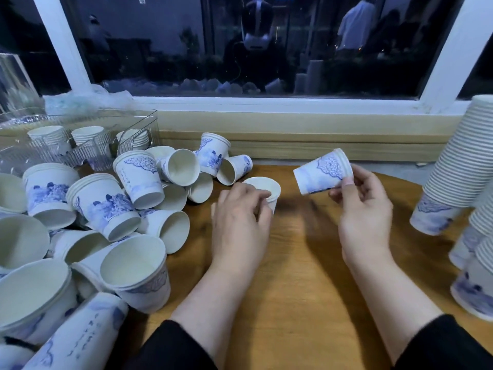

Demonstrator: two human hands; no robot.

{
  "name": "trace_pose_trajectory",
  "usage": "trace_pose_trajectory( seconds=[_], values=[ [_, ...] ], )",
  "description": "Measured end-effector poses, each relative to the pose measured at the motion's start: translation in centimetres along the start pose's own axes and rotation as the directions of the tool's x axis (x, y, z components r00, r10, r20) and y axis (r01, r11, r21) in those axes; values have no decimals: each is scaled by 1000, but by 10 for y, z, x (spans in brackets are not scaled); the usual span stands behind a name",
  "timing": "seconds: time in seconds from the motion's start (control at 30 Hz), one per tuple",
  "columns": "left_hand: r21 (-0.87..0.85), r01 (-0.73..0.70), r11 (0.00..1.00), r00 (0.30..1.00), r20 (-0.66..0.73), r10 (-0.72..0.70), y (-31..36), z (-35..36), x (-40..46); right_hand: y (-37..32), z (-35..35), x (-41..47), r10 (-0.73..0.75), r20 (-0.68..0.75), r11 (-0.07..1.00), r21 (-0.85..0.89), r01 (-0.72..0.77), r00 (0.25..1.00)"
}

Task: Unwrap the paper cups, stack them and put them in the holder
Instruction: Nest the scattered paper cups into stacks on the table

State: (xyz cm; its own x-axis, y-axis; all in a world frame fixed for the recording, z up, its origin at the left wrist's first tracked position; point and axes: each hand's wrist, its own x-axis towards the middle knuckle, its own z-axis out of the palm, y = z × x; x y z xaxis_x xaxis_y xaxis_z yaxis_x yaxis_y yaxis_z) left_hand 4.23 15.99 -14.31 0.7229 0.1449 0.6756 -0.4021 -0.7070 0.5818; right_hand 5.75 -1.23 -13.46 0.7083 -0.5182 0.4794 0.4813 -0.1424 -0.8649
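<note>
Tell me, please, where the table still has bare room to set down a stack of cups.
The wooden table is bare between and in front of the left hand and right hand, back to the window ledge. The loose cup pile crowds its left; the tall stacks crowd its right edge.

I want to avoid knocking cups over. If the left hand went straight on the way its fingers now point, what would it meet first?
The left hand already touches the upright white paper cup on the wooden table. Pushed further, that cup would likely meet the tipped blue-patterned paper cup behind it, though depth is unclear.
</note>
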Motion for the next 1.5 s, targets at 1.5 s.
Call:
trace_pose_trajectory(
  seconds=[1.5],
  values=[
    [-493, 510, 705, 727, -193, -660, -34, 18, 20, 54, 147, 19, 18, 634, 991, -117, 72, 773]
  ],
)
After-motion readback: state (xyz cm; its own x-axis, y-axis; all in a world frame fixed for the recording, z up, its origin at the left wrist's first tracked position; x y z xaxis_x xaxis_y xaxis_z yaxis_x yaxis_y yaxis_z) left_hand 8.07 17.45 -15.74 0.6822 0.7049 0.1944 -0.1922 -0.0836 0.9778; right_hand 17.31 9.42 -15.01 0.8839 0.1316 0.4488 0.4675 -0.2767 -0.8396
